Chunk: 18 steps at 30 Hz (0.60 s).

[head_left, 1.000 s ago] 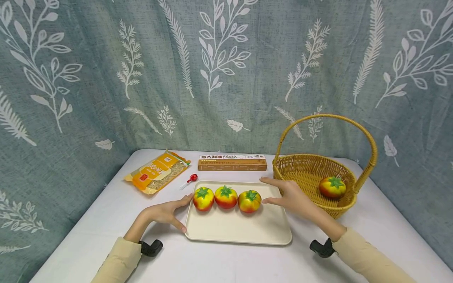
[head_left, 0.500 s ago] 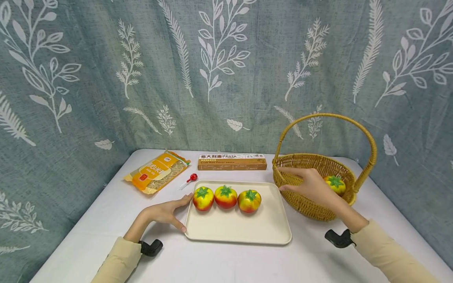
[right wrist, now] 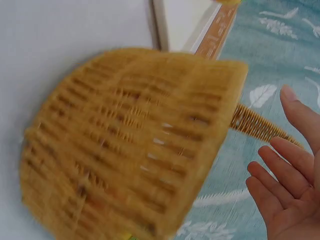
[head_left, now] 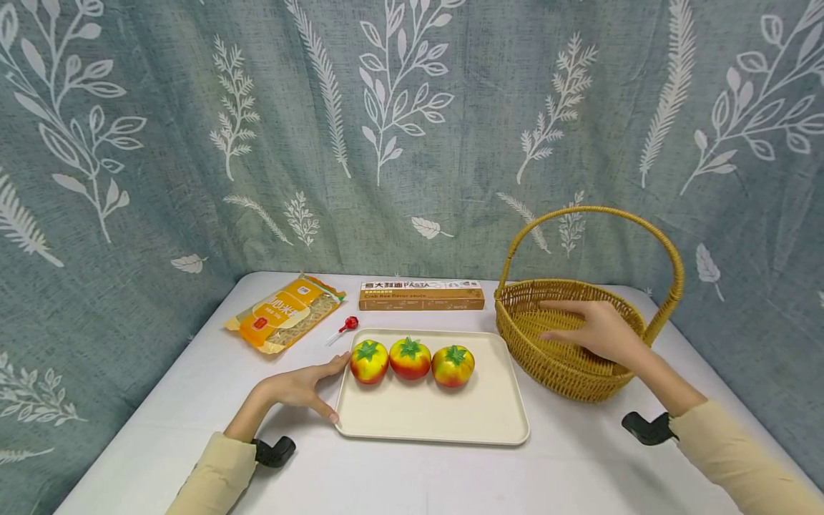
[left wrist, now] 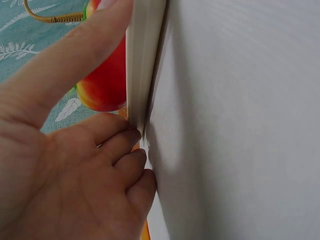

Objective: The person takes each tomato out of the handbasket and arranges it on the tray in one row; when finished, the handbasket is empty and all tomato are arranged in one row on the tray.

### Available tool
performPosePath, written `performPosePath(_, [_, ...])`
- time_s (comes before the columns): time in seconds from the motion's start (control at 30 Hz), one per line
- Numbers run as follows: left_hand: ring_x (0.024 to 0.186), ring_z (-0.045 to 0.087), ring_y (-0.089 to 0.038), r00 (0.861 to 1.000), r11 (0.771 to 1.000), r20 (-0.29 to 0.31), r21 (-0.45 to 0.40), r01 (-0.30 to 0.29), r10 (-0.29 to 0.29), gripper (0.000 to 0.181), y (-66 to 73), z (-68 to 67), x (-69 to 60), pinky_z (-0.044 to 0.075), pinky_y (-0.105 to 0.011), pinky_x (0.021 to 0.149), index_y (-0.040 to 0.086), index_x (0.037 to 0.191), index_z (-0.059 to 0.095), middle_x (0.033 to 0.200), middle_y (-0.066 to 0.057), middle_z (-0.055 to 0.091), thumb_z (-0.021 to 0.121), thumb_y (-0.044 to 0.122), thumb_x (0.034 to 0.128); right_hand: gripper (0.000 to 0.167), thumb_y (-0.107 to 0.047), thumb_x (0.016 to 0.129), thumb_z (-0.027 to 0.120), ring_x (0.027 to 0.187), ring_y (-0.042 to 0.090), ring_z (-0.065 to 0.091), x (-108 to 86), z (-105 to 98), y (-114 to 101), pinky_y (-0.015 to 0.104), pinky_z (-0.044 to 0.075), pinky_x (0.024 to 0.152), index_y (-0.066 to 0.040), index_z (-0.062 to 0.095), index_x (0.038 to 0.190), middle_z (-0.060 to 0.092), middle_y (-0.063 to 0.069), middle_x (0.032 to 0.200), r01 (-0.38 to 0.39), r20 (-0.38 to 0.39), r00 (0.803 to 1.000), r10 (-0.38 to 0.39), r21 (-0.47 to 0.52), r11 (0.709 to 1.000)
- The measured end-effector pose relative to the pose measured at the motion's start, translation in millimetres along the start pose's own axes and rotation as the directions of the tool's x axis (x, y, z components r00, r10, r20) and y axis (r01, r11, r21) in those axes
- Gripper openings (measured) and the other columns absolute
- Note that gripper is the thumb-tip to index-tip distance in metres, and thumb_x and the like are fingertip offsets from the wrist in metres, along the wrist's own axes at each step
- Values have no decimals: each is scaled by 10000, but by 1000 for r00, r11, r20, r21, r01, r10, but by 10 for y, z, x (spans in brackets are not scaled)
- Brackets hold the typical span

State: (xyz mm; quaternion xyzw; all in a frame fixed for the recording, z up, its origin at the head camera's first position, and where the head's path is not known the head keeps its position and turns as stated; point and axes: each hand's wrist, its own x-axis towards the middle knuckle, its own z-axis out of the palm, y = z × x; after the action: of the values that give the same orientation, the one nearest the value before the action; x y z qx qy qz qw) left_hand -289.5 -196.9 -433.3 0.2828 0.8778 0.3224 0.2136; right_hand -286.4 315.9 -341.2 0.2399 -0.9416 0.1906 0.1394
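Note:
My left hand point(head_left: 299, 390) rests at the left end of the cream tray point(head_left: 431, 422), thumb near the front corner and fingers spread toward the back. In the left wrist view the thumb lies over the tray's rim point(left wrist: 142, 60) and the fingertips touch its edge. Three yellow-and-red tomato-like fruits with green leafy tops stand in a row along the tray's back: left fruit point(head_left: 370, 363), middle fruit point(head_left: 410, 359), right fruit point(head_left: 453, 367). My right hand point(head_left: 595, 330), holding nothing, hovers over the wicker basket point(head_left: 547, 368); it hides the basket's fruit in the head view.
The basket's tall arched handle point(head_left: 595, 209) rises above the right hand. A pasta box point(head_left: 421, 295) lies behind the tray. To the left are a red lollipop point(head_left: 350, 323) and an orange-printed food packet point(head_left: 287, 312). A patterned curtain point(head_left: 412, 143) encloses the table's back and sides.
My right hand has moved right, from beside the right fruit on the tray to over the basket, covering the fruit inside it. My left hand has stayed at the tray.

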Motion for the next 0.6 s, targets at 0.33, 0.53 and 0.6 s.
performPosePath(0.33, [1442,101,-387,1000,1000,0,8,-7,7,1099,-4,-3,-2,102,-559,1142,41,1542,146,1575,-234,110,843,301,732,668,-461,798,755,480,105,278,-68,-116,302,319,355,555,-48,609,1302,643,268,1140,-115,36,993,116,-44,992])
performPosePath(0.53, [1447,103,-369,1000,1000,-1,-1,-1,1,1101,-20,1,11,99,-551,1145,55,1544,152,1581,-215,116,845,312,728,702,-452,813,745,829,357,632,-70,-152,447,442,502,679,21,580,1305,587,309,1220,-131,75,988,134,-45,990])
performPosePath(0.6, [1448,100,-367,1000,1000,1,-1,1,-1,1104,-27,2,15,96,-551,1146,60,1545,150,1582,-210,113,845,320,727,720,-471,807,743,923,398,631,-66,-166,485,483,519,712,23,580,1304,591,301,1220,-135,83,987,140,-61,989])
